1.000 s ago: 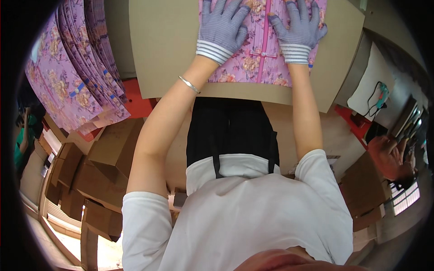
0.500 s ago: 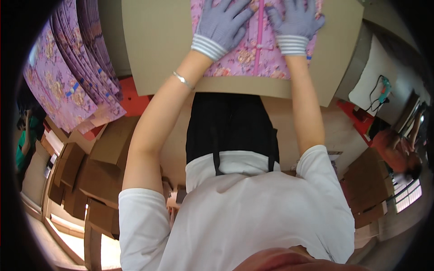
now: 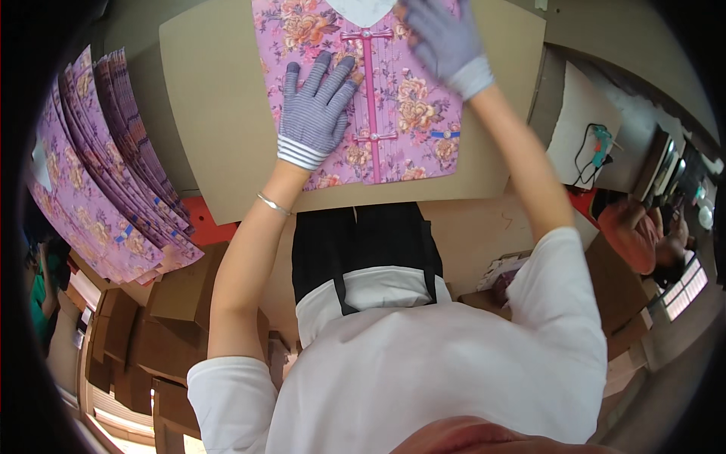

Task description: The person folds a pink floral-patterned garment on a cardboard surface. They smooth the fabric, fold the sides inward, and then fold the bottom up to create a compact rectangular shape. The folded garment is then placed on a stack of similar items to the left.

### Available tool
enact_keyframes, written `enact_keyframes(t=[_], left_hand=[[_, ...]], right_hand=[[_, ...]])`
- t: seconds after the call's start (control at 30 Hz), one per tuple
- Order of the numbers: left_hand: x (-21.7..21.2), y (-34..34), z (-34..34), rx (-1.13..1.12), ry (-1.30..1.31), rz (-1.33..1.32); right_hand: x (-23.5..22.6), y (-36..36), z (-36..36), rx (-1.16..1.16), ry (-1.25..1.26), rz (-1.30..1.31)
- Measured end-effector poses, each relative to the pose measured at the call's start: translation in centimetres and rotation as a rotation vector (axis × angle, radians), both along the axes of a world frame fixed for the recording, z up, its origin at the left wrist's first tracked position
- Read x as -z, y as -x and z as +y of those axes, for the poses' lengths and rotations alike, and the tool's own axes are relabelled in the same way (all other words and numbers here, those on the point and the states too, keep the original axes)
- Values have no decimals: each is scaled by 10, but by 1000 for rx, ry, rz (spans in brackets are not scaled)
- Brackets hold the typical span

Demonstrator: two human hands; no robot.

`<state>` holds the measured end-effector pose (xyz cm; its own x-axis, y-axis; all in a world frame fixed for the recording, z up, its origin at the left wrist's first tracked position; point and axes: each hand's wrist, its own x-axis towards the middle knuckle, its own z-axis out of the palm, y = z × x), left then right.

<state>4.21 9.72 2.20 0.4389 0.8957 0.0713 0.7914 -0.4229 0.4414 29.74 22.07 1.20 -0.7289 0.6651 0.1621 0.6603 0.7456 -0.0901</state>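
Note:
A flat pink floral garment-shaped panel [image 3: 412, 155] lies on the tan board, with a darker pink strip down its middle, knot-style fastenings across it and a white neck area at the far edge. My left hand [image 3: 314, 113], in a grey striped glove, rests flat on the panel's left half, fingers spread. On its upper right side is my right hand [image 3: 450, 41], gloved alike and smeared somewhat by motion; its fingers look stretched out and nothing shows in them. A small blue tab [image 3: 445, 135] sits on the panel's right half.
The tan board [image 3: 204, 98] spans the work surface. Stacked pink floral panels [image 3: 91, 166] fan out at the left. To the right, a teal glue gun [image 3: 601, 144] with a cord lies on a white sheet [image 3: 563, 136]. Cardboard boxes [image 3: 178, 303] stand lower left. Other people are at both sides.
The panel now shows lower and farther left in view, with its neck area visible. My right hand has moved toward the panel's far right side; my left stays flat on it.

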Motion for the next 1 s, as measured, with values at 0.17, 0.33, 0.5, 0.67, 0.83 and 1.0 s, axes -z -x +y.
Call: enact_keyframes(t=[0.17, 0.33, 0.5, 0.67, 0.83, 1.0], left_hand=[[6, 0, 3, 35, 25, 4], [2, 2, 0, 8, -45, -1], [5, -2, 2, 44, -107, 17], [16, 4, -1, 22, -182, 20], [18, 3, 0, 31, -195, 30], [-1, 1, 3, 36, -98, 109]], right_hand=[[10, 0, 126, 132, -252, -13], [23, 12, 158, 122, -394, -173], [17, 7, 41, 90, -306, -5], [3, 6, -145, -21, 142, 26], [0, 6, -206, 77, 219, 21], [-8, 5, -180, 27, 272, -79]])
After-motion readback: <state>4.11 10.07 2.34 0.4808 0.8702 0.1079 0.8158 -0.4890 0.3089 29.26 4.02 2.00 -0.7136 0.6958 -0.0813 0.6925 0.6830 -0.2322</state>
